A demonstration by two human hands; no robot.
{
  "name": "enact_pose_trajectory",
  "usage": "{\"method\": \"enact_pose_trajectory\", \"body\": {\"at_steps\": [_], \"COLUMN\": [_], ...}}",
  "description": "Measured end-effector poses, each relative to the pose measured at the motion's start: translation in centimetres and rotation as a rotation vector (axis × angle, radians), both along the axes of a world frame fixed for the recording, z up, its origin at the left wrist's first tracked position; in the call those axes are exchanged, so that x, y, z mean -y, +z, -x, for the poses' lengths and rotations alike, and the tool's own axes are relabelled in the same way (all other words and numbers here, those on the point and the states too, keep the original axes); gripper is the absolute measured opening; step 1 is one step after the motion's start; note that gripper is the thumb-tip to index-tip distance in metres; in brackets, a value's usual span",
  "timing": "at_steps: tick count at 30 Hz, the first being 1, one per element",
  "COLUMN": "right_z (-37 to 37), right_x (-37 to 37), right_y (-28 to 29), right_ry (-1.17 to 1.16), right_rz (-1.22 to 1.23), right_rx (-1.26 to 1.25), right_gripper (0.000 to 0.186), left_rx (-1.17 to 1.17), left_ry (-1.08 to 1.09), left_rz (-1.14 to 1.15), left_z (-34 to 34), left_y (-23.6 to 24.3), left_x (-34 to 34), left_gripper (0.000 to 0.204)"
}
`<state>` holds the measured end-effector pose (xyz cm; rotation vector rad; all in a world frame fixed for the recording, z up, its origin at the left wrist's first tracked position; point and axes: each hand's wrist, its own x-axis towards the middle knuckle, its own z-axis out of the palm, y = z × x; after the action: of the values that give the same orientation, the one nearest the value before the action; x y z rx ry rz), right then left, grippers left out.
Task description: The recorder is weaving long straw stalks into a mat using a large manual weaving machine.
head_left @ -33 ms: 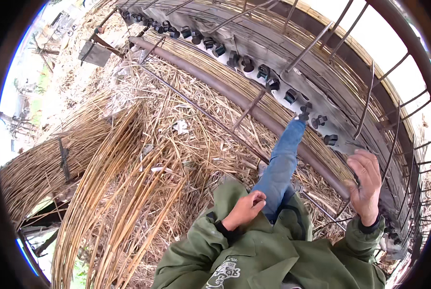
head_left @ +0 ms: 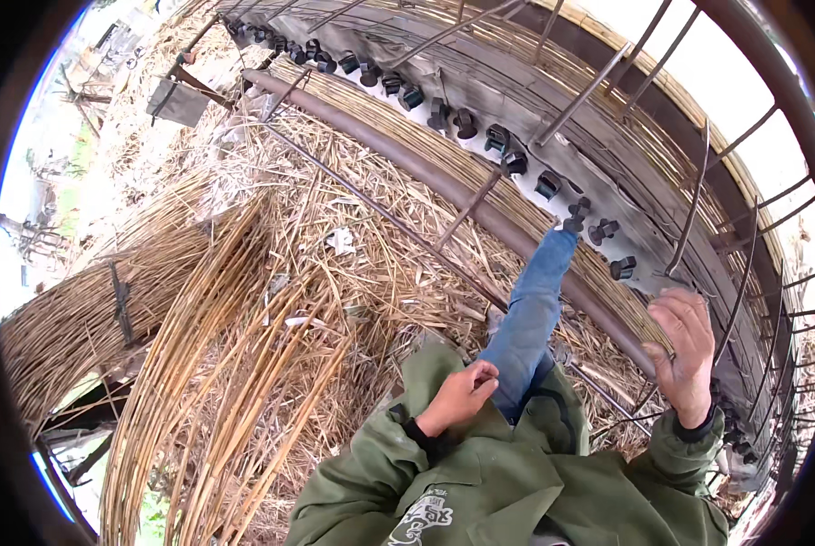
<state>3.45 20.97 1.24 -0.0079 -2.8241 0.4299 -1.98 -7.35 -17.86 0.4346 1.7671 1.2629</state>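
Observation:
My left hand (head_left: 459,399) rests in front of my green jacket, beside the blue-jeaned leg (head_left: 533,300). Its fingers are curled together, and whatever they may hold is hidden. On the right, my raised right hand (head_left: 687,357) has its thumb apart from the gently bent fingers, and nothing shows between them. It is by the end of the brown metal pipe (head_left: 507,235) and near the closest of the black spool-like pieces (head_left: 622,267). Several such pieces (head_left: 547,185) sit in a curving row on a pale strip, alongside a layer of reeds (head_left: 598,280).
Loose straw and broken reeds (head_left: 380,264) cover the ground. Bundled long reeds (head_left: 198,337) lie at left. Thin metal rods (head_left: 582,93) jut from the frame above the row, and a narrow bar (head_left: 380,207) runs beside the pipe. A grey panel (head_left: 179,102) stands at far left.
My right hand has shifted very slightly left. My left hand has barely moved, and the view has tilted a touch.

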Motion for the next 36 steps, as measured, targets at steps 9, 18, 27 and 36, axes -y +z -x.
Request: {"method": "enact_pose_trajectory", "body": {"at_steps": [9, 18, 27, 36], "right_z": [3.7, 7.0, 15.7, 25.8], "right_x": [-1.1, -2.2, 2.8, 3.2], "right_y": [1.0, 8.5, 6.9, 0.0], "right_ry": [0.210, 0.128, -0.381, -1.006], "right_rz": [0.234, 0.157, 0.366, 0.708], "right_rx": [0.080, -0.029, 0.077, 0.069], "right_gripper": [0.026, 0.023, 0.056, 0.024], "left_rx": [0.058, -0.070, 0.036, 0.169], "left_ry": [0.355, 0.426, 0.335, 0.527], "left_rz": [0.060, 0.047, -0.037, -0.039], "left_z": [3.3, 8.8, 16.7, 32.7], "left_y": [4.5, 10.7, 9.3, 7.5], "left_x": [0.0, -0.5, 2.8, 14.5], "left_gripper": [0.020, 0.017, 0.016, 0.015]}}
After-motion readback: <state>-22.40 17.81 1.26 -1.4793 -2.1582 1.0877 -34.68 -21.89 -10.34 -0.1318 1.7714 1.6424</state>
